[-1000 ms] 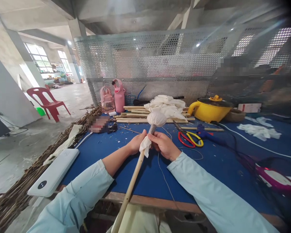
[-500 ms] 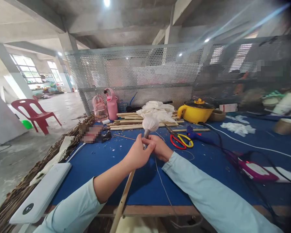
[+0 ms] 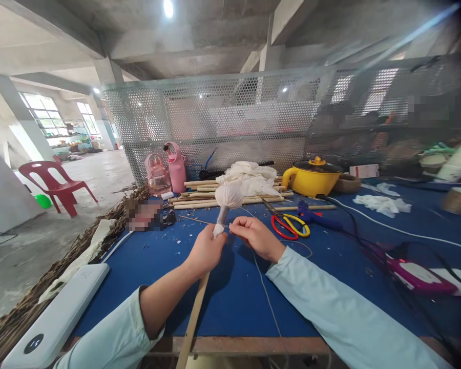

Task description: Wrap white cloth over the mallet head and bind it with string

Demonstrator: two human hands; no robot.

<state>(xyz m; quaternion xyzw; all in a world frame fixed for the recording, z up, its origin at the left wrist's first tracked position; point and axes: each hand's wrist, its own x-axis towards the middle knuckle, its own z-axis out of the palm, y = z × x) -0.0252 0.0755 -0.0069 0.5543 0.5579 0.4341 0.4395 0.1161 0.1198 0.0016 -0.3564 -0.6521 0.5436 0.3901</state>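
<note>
My left hand [image 3: 206, 251] is closed around a wooden stick [image 3: 194, 315] that leans up and away from the table's front edge. At its top sits a round white cloth-covered head [image 3: 229, 196], with grey cord wrapped [image 3: 222, 214] around its neck and a bit of white cloth below. Just right of the neck, my right hand [image 3: 259, 238] pinches the cord between thumb and fingertips. A loose length of grey cord [image 3: 267, 294] hangs down over the table edge. Red and yellow handled scissors [image 3: 290, 226] lie beyond my right hand.
Behind the cloth head lie several wooden sticks [image 3: 197, 202] and a white cloth heap [image 3: 249, 174]. A yellow pot [image 3: 313, 180], blue glue gun [image 3: 320, 218] and magenta device [image 3: 418, 277] with cables are to the right. A white power bank [image 3: 57, 318] and pink bottle [image 3: 176, 169] are left.
My right hand has moved away from the neck to the right, pinching the cord. My left hand has slid slightly lower on the stick, and the cloth head has shifted left, exposing the grey winding.
</note>
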